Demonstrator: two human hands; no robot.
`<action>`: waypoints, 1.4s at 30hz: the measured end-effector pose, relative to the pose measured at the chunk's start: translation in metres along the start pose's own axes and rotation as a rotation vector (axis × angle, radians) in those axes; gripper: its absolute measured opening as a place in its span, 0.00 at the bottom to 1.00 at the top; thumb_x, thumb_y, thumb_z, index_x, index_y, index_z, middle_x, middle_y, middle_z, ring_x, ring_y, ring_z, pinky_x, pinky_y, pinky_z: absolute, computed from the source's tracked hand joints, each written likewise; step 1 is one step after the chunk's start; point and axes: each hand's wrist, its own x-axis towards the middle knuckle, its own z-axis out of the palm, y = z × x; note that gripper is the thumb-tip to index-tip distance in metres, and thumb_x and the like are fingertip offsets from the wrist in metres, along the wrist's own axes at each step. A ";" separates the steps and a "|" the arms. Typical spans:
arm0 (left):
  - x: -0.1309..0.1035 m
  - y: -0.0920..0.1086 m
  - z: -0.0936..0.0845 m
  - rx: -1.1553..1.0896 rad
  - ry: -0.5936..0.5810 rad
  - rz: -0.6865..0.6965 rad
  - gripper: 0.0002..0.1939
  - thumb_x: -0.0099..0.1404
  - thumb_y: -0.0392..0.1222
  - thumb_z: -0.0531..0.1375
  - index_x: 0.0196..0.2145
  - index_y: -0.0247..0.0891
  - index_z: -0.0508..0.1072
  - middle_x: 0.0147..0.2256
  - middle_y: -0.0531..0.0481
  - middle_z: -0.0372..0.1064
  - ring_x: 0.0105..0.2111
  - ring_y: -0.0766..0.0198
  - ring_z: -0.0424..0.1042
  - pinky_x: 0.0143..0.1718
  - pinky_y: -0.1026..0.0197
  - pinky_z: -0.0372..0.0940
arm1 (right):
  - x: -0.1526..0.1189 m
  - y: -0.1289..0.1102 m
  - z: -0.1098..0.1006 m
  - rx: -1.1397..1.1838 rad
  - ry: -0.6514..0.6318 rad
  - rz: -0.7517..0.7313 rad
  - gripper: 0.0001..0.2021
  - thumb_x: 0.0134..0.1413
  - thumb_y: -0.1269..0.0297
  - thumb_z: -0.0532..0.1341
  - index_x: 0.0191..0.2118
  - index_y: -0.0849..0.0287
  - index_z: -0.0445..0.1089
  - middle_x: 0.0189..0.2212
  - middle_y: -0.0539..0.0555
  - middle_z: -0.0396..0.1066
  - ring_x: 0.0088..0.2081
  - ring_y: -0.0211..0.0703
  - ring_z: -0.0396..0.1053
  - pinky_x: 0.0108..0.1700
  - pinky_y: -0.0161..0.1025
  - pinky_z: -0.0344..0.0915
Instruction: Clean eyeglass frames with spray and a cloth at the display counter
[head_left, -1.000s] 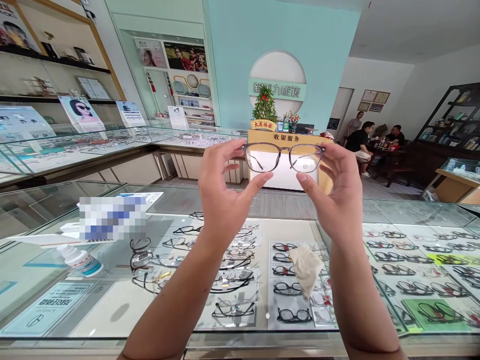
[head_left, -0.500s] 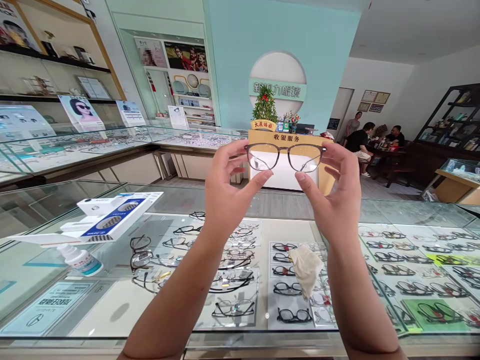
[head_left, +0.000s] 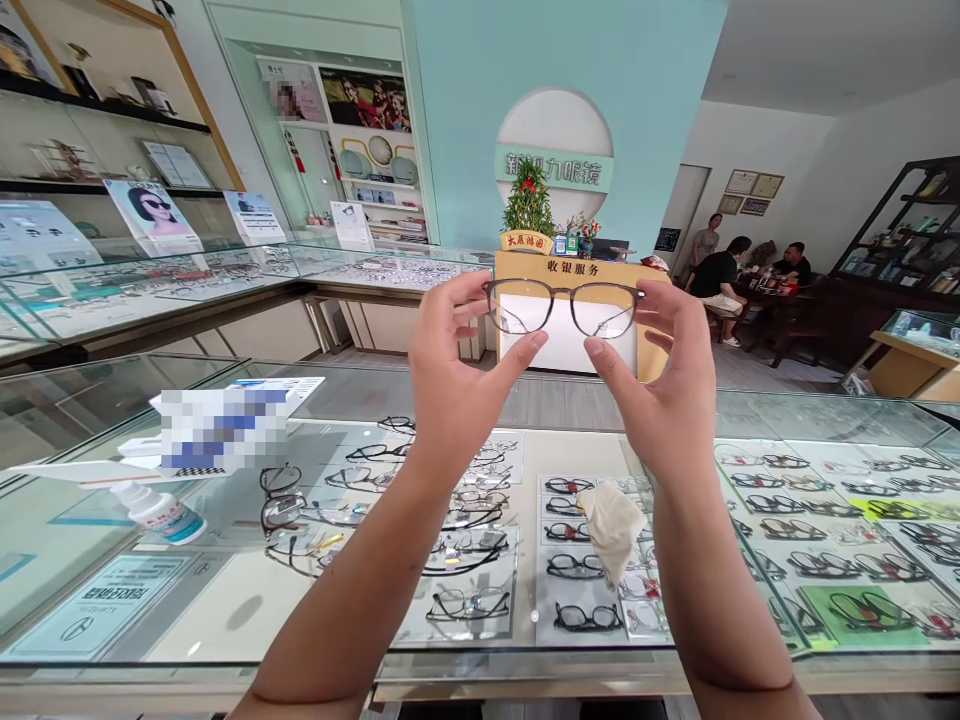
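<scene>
A pair of dark-rimmed glasses [head_left: 562,290] is held up above the glass counter, its lenses side by side and level. My left hand [head_left: 465,365] grips the left end of the frame, with the thumb below the left lens. At the right end, my right hand [head_left: 664,370] holds the frame between thumb and fingers. Under my forearms, a beige cloth [head_left: 613,530] lies on the counter among rows of glasses [head_left: 587,617]. A white spray bottle [head_left: 161,514] lies tilted at the left.
An open white and blue box [head_left: 225,428] stands on the glass counter [head_left: 322,660] at the left. More display cases run behind and at the right. A yellow cashier desk [head_left: 517,262] with a plant [head_left: 528,205] is ahead. Three people [head_left: 718,270] are at the back right.
The camera view has shifted slightly. The glasses and both hands sit a little higher and further left in the picture, with the same hold.
</scene>
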 end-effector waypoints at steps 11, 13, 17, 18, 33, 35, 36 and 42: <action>-0.002 0.005 -0.001 0.104 0.044 0.032 0.37 0.61 0.63 0.78 0.62 0.53 0.73 0.63 0.47 0.70 0.63 0.44 0.73 0.60 0.41 0.74 | 0.004 0.006 -0.002 0.034 -0.120 0.061 0.25 0.69 0.50 0.69 0.67 0.37 0.68 0.64 0.56 0.75 0.64 0.61 0.73 0.65 0.68 0.73; -0.001 0.005 -0.002 0.105 0.022 0.011 0.39 0.61 0.65 0.78 0.63 0.52 0.72 0.63 0.47 0.69 0.64 0.45 0.73 0.60 0.41 0.74 | 0.005 0.006 -0.002 0.042 -0.124 0.063 0.24 0.69 0.50 0.70 0.67 0.37 0.69 0.64 0.55 0.75 0.64 0.61 0.73 0.66 0.68 0.72; 0.000 0.008 -0.003 0.134 0.023 -0.002 0.38 0.62 0.69 0.75 0.61 0.50 0.72 0.62 0.48 0.70 0.63 0.45 0.73 0.59 0.42 0.74 | 0.005 0.007 -0.002 0.029 -0.121 0.055 0.24 0.69 0.50 0.70 0.66 0.38 0.69 0.63 0.56 0.75 0.64 0.60 0.74 0.66 0.67 0.73; 0.000 0.008 -0.002 0.139 0.023 0.002 0.38 0.63 0.69 0.75 0.61 0.49 0.72 0.62 0.48 0.70 0.62 0.46 0.74 0.59 0.43 0.74 | 0.005 0.008 -0.002 0.024 -0.119 0.047 0.23 0.69 0.50 0.69 0.66 0.39 0.69 0.63 0.56 0.76 0.63 0.60 0.74 0.65 0.67 0.73; 0.000 -0.023 0.003 0.023 -0.078 -0.048 0.32 0.66 0.64 0.75 0.62 0.55 0.74 0.54 0.50 0.77 0.48 0.57 0.80 0.49 0.50 0.75 | 0.002 0.002 0.000 -0.146 -0.028 -0.007 0.24 0.73 0.47 0.66 0.69 0.42 0.65 0.56 0.57 0.73 0.59 0.59 0.75 0.59 0.61 0.73; 0.000 -0.023 0.003 0.041 -0.069 -0.050 0.32 0.66 0.63 0.75 0.62 0.53 0.74 0.55 0.49 0.76 0.48 0.57 0.81 0.49 0.50 0.75 | 0.002 0.003 0.000 -0.145 -0.031 -0.008 0.25 0.73 0.47 0.66 0.69 0.42 0.65 0.57 0.58 0.74 0.59 0.59 0.75 0.59 0.61 0.73; 0.000 -0.022 0.004 0.049 -0.059 -0.036 0.32 0.66 0.62 0.75 0.62 0.53 0.73 0.55 0.48 0.76 0.48 0.57 0.81 0.50 0.50 0.75 | 0.002 0.003 0.000 -0.140 -0.029 -0.012 0.25 0.73 0.47 0.66 0.69 0.42 0.65 0.57 0.58 0.74 0.58 0.59 0.75 0.59 0.61 0.74; 0.000 -0.018 0.006 0.102 0.033 0.162 0.35 0.68 0.58 0.75 0.67 0.53 0.69 0.62 0.45 0.71 0.60 0.49 0.77 0.58 0.45 0.77 | 0.002 0.002 0.002 -0.042 -0.007 -0.057 0.28 0.73 0.50 0.66 0.72 0.41 0.63 0.67 0.59 0.71 0.60 0.59 0.74 0.60 0.64 0.75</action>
